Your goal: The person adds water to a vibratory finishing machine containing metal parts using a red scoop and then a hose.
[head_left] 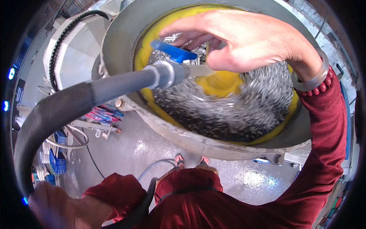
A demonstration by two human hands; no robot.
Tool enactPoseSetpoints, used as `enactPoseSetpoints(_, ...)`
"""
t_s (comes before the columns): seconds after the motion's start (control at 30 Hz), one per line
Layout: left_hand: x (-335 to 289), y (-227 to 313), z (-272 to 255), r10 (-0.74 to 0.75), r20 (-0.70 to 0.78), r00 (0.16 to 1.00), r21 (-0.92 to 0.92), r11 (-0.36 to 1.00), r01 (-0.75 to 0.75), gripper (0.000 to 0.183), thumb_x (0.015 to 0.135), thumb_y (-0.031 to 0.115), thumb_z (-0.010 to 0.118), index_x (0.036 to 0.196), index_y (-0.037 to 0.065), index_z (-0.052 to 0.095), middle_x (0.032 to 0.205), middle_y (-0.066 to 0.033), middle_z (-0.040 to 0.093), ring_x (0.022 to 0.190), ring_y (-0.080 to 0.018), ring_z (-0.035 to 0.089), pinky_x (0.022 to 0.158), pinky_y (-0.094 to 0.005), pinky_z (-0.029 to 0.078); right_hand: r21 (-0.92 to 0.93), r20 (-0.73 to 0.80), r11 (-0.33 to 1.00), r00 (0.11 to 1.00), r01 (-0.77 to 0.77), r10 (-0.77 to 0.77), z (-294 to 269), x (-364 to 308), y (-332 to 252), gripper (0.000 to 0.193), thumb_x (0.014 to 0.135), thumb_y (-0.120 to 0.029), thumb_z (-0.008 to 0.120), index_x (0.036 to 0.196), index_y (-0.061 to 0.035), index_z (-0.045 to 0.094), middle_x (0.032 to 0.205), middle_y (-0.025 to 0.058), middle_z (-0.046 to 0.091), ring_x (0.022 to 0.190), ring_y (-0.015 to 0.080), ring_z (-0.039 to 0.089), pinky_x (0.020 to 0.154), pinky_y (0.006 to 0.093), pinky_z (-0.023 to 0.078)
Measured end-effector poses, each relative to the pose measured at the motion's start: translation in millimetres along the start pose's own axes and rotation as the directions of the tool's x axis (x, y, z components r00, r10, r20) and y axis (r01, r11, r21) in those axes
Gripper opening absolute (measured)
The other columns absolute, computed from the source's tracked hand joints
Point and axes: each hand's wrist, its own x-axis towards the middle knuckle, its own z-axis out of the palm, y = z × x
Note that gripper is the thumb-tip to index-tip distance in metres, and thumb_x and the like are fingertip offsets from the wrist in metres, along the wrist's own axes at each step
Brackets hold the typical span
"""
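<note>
Above a large round grey tub [118, 42], my right hand [236, 42] hangs with its fingers apart and loosely curved. Its forefinger reaches over the blue lever [173, 51] of a valve at the end of a thick grey hose [114, 87]. Whether a fingertip touches the lever I cannot tell. A pale nozzle [198, 71] passes just below my thumb. At the lower left my left hand [72, 208], dim and blurred, is closed around the hose, which arcs up from there. Many small silvery metal pieces [244, 110] lie in the tub, smeared by motion.
The tub has a yellow lining [167, 116] and a yellow centre hump [221, 84]. A white machine housing [72, 53] stands left. Blue crates [58, 162] sit at the lower left. A thin hose [152, 165] crosses the wet floor [126, 149] near my feet.
</note>
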Motion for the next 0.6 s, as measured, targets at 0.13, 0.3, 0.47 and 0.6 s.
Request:
enactPoseSetpoints(0.13,10,11,3,-0.007,0.016,1.0,0.159,0.987,0.004,0.026,0.089,0.009,0.033,0.065,-0.001,0.04,0.04,-0.0067,0.039,0.027,-0.0125,0.041,0.027,-0.0294,0.043,0.029,0.08,0.999,0.997,-0.023,0.021,12,16,1,0.077,0.055,0.003,0.04,0.131,-0.0037,0.033,0.117,0.021,0.051,0.108,0.0286,0.052,0.092,0.0369,0.042)
enactPoseSetpoints(0.3,12,18,10,-0.056,-0.08,0.995,0.232,0.97,0.073,0.017,0.086,0.007,0.038,0.071,-0.001,0.04,0.042,-0.0059,0.037,0.028,-0.0114,0.039,0.028,-0.0281,0.039,0.006,0.027,1.0,0.999,-0.023,0.022,19,19,0,0.08,0.056,0.003,0.041,0.135,-0.0075,0.029,0.12,0.0197,0.049,0.108,0.0302,0.052,0.093,0.0367,0.041)
enactPoseSetpoints(0.47,12,14,11,-0.074,-0.101,0.992,0.357,0.928,0.106,0.01,0.084,0.007,0.043,0.081,-0.003,0.04,0.043,-0.0057,0.04,0.028,-0.0117,0.039,0.029,-0.0283,0.039,-0.059,-0.222,0.998,0.975,-0.011,-0.003,27,29,15,0.075,0.059,0.001,0.044,0.133,-0.0078,0.031,0.121,0.0179,0.049,0.112,0.0285,0.049,0.098,0.0358,0.036)
enactPoseSetpoints(0.6,16,3,0,-0.134,0.039,0.99,0.358,0.927,0.112,0.012,0.083,0.006,0.046,0.086,-0.003,0.04,0.044,-0.0052,0.043,0.029,-0.0122,0.042,0.03,-0.0284,0.04,-0.121,-0.272,0.989,0.955,0.087,-0.117,31,32,17,0.075,0.06,-0.001,0.045,0.133,-0.0077,0.031,0.126,0.0162,0.045,0.117,0.0268,0.044,0.101,0.0352,0.032)
